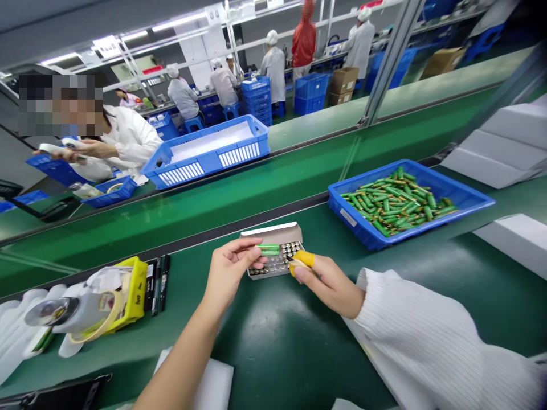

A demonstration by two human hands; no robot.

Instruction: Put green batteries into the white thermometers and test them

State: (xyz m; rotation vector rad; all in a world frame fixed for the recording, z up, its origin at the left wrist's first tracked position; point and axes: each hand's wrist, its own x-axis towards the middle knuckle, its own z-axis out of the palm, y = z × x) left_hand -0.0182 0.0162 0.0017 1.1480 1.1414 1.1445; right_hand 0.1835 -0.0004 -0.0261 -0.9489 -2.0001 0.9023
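Observation:
My left hand (235, 265) pinches green batteries (268, 249) between thumb and fingers, held sideways over an open white box (273, 274). Inside the box, several cells (290, 248) stand on end in a tray, with their round ends up. My right hand (318, 276), wearing yellow finger covers, is closed on a thin dark-tipped tool (297, 262) at the box's right side. Most of the tool is hidden by the fingers. A blue tray (370, 236) full of green batteries lies to the right, beyond my right hand.
A yellow basket (137, 290) with tape and black markers (159, 285) sits at left. White boxes (496, 154) are stacked at right. Beyond the green conveyor belt (213, 193), a person (132, 134) works beside a blue crate (209, 151). White foam (216, 384) lies near my left forearm.

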